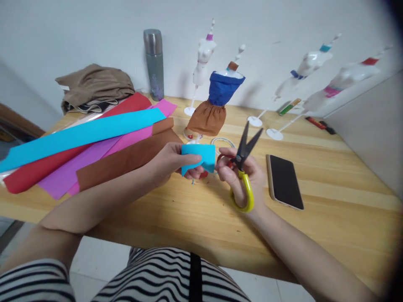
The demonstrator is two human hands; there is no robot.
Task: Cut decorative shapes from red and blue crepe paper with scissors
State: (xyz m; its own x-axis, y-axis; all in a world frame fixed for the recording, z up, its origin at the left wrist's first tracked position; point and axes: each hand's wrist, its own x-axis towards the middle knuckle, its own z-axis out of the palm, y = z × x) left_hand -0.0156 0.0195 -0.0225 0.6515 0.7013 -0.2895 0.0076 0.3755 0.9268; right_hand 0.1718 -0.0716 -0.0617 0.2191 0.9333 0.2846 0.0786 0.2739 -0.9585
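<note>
My left hand (176,161) pinches a small folded piece of light blue paper (208,156) between thumb and fingers, just above the table. Facing it, my right hand (242,176) holds scissors (239,159) with one yellow handle loop around the thumb; the dark blades are spread and point up and away. The right fingertips are close to the paper's right edge; whether they touch it I cannot tell. Just beyond the paper stands a mannequin dressed in a blue top (224,88) and a gathered brown skirt (208,118).
Coloured paper sheets (85,132) and a brown cloth (96,86) lie at the left. A bottle (154,65) and several white mannequins (206,50) stand along the wall. At right lie a phone (285,181) and a green knife (289,107); white tape (223,139) rests mid-table.
</note>
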